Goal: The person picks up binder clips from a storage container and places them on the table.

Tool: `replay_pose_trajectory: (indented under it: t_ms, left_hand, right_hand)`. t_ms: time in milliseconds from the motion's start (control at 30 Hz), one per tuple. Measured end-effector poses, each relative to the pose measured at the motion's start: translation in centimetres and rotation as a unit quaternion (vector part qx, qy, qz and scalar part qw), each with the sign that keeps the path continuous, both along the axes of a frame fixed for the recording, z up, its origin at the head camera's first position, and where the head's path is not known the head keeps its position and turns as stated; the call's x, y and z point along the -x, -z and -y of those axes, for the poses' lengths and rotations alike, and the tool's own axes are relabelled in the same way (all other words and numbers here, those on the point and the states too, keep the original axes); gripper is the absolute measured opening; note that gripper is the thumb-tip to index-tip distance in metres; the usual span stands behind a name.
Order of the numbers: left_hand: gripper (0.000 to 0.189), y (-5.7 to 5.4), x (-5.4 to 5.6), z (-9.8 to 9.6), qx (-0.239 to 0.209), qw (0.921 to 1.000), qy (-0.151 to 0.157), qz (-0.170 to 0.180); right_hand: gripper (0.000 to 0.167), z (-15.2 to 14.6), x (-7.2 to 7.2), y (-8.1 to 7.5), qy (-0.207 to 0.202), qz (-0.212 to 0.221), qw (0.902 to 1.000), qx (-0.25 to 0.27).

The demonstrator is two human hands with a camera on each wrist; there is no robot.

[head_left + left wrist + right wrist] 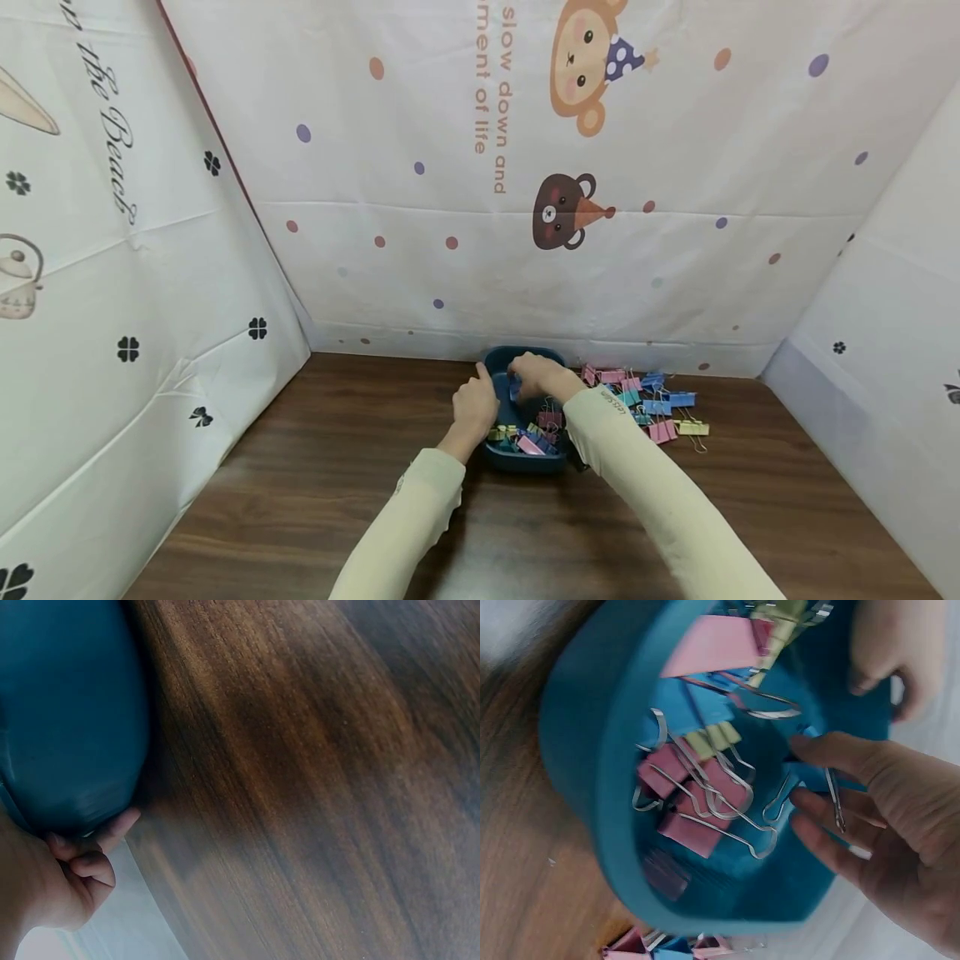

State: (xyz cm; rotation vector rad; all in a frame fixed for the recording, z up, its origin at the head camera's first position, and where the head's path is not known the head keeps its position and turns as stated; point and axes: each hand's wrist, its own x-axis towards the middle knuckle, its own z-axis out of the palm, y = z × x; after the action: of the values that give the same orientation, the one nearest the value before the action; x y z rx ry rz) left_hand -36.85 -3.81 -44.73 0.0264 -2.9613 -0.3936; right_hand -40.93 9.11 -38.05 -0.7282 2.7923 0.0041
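Leftmost, a white printed cloth (150,275) with dark clover shapes slopes down to the brown wooden table (337,467). Farther right, the person's left hand (474,408), below a pale sleeve (420,492), grips the left rim of a dark teal bin (522,467); one finger points straight while others curl against the bin's outer wall. The bin stands on the table near the back cloth (480,275), and binder clips (531,446) in pink, yellow and blue lie jumbled in its near end, several with their wire handles sticking up. Over the bin's far part, the right hand (536,377) reaches inside, its thumb and fingertips pinching a blue binder clip (514,387), which sits within the bin's walls, apart from the jumble; whether it touches the floor of the bin, I cannot tell. Just right of the bin, partly behind the right sleeve (637,467), spreads a loose pile of clips (656,407) in pink, blue and teal, with a yellow clip (692,427) at its right edge.
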Motion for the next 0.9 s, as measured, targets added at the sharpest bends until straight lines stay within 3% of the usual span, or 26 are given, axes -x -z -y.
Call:
replay_pose_trajectory:
  t_ms: [167,333,467,600,900]
  left_hand:
    - [0.080,0.0,0.0,-0.2,0.005,1.0000,-0.001,0.001]
    - [0.079,-0.2,0.0,-0.1,-0.004,0.9999,-0.003,0.009]
    - [0.079,-0.3,0.1,-0.1,-0.004,0.9999,-0.003,0.013]
    - [0.080,-0.2,0.3,-0.2,-0.002,0.9998,0.001,0.021]
    - [0.079,-0.2,0.0,-0.2,0.003,0.9998,0.004,0.019]
  right_hand:
    - [0.052,-1.2,0.1,-1.5,0.027,-0.049,0.9982,0.022]
    - [0.024,-3.1,-0.2,-3.6,0.045,-0.072,0.9955,0.042]
    - [0.042,-5.6,-1.2,-4.9,0.062,-0.077,0.9911,0.090]
    - [0.047,-8.5,-2.8,-5.0,0.074,-0.073,0.9860,0.130]
    - [0.043,-13.2,-5.9,-3.1,0.102,-0.045,0.9885,0.102]
